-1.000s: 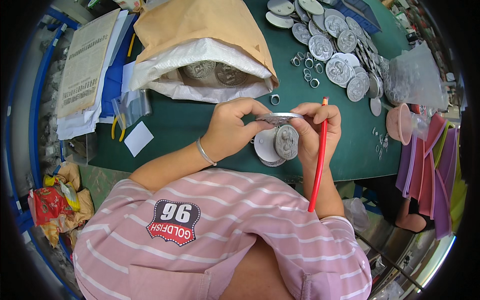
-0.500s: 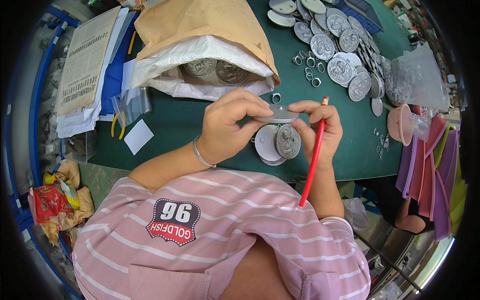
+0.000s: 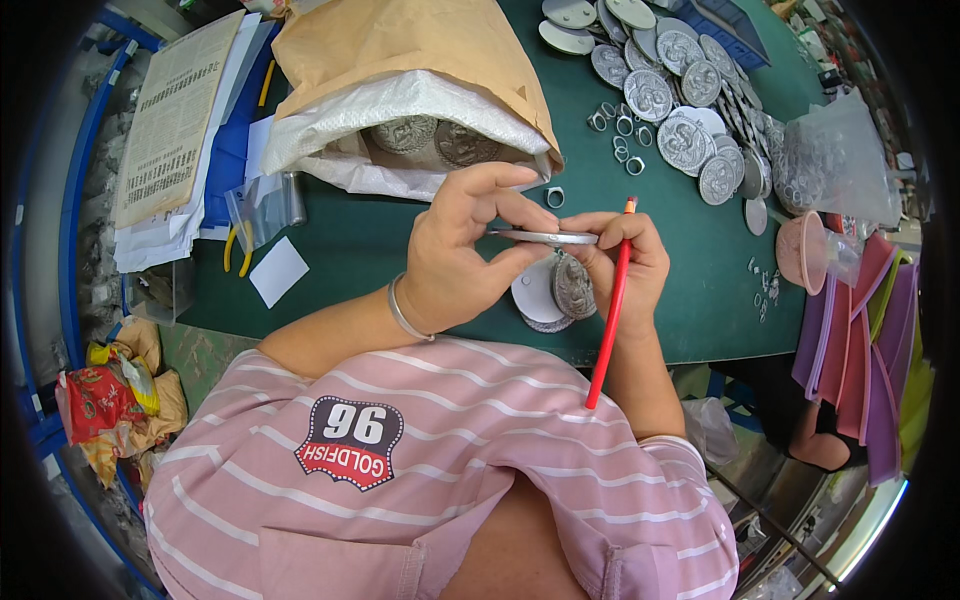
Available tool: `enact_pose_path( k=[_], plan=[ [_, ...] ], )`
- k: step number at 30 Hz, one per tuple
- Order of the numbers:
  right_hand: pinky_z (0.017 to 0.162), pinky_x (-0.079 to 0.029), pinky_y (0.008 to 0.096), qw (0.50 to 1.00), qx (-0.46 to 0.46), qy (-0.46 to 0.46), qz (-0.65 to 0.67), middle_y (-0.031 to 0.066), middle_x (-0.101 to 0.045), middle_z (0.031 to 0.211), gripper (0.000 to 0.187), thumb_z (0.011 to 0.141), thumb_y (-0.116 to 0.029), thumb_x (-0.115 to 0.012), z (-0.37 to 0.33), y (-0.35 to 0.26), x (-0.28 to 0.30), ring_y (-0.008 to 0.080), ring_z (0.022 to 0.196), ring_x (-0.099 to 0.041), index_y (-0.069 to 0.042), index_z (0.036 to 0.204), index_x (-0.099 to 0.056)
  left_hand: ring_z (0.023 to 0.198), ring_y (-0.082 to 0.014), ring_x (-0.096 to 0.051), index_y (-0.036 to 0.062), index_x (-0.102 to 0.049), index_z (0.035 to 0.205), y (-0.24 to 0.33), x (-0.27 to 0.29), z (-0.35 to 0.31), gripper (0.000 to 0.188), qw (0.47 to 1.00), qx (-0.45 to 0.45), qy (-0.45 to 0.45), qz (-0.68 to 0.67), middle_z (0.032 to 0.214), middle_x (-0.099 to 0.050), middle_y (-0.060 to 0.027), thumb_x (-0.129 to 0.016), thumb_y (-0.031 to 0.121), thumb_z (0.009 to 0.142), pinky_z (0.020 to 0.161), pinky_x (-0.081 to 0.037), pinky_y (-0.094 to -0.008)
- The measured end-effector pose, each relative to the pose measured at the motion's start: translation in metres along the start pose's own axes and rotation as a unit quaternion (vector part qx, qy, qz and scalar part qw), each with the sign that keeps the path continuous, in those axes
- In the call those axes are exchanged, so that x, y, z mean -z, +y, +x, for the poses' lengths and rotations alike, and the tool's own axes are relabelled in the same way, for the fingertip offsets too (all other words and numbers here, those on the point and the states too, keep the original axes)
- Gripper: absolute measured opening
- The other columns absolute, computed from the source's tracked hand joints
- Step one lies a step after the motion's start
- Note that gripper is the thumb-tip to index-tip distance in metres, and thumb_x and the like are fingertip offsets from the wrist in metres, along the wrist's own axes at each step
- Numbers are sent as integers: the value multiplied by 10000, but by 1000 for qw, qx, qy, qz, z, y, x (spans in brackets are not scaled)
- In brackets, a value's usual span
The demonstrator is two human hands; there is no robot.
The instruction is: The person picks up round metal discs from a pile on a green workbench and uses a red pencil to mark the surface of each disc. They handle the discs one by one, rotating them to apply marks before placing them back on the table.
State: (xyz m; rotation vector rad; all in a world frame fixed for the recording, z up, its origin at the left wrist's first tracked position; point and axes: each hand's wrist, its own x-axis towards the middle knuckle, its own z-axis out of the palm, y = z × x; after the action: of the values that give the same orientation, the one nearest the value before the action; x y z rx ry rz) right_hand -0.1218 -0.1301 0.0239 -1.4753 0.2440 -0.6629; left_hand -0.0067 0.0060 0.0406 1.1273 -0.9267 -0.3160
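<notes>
A round silver-grey metal medallion (image 3: 550, 238) is seen nearly edge-on in front of me. My left hand (image 3: 465, 235) curls around its left part, fingers above and thumb below. My right hand (image 3: 628, 262) pinches its right edge between thumb and fingers. A red pencil-like stick (image 3: 611, 325) also rests in my right hand, slanting down toward my shirt. Beneath the hands, on the green table, lie a smooth-backed medallion (image 3: 535, 287) and a medallion with a raised relief (image 3: 573, 287), overlapping and partly covered.
A paper sack with white lining (image 3: 410, 90) lies open, with medallions inside. A heap of medallions (image 3: 685, 140) fills the far right, beside several metal rings (image 3: 622, 150). Further right are a clear plastic bag (image 3: 840, 155) and a pink cup (image 3: 800, 255). Papers (image 3: 175, 130) and yellow-handled pliers (image 3: 228, 248) are left.
The held medallion has tilted from showing its flat face to nearly edge-on. My right hand and the red stick have shifted slightly left, and my left index finger has lifted.
</notes>
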Motion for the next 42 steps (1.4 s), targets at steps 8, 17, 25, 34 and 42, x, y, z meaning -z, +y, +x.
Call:
enact_pose_path(
  k=[8,17,25,34,42],
  plan=[
    [731,-539,370,929,304,29,-208,239,-643,877,239,742,149,-559,10,0,-3,327,838,-657,-14,725,-385,900,-173,-623,-1,-435,1156,0,8,-2,569,993,-69,-77,59,940,-630,-94,-711,-87,667,808,-496,-284],
    [730,-546,401,906,337,39,-255,290,-601,957,256,764,133,-572,22,-11,-1,369,895,-636,-7,736,-359,1088,-208,-540,-15,-414,1268,2,9,15,463,873,332,3,-357,1186,-536,-117,-555,196,880,894,-470,-349],
    [742,-521,298,979,169,62,-91,294,-543,1100,247,798,139,-515,14,2,-7,244,895,-631,-29,845,-340,1130,-224,-517,-13,-430,1273,0,10,11,365,866,315,31,-388,1254,-500,-135,-419,109,929,948,-432,-383],
    [662,-515,256,993,-37,98,58,224,-609,998,258,814,52,-592,16,-12,-4,161,796,-620,-56,821,-358,1147,-236,-502,-27,-407,1277,-1,8,14,377,874,336,26,-349,1269,-480,-142,-405,149,943,940,-431,-391],
    [657,-527,277,999,24,4,45,213,-642,881,253,814,50,-597,12,-9,0,183,752,-628,-52,766,-370,1204,-379,-421,-10,-276,1342,-6,13,18,662,727,452,-4,-517,1330,-379,-220,-215,513,941,1018,-325,-503]
  ],
)
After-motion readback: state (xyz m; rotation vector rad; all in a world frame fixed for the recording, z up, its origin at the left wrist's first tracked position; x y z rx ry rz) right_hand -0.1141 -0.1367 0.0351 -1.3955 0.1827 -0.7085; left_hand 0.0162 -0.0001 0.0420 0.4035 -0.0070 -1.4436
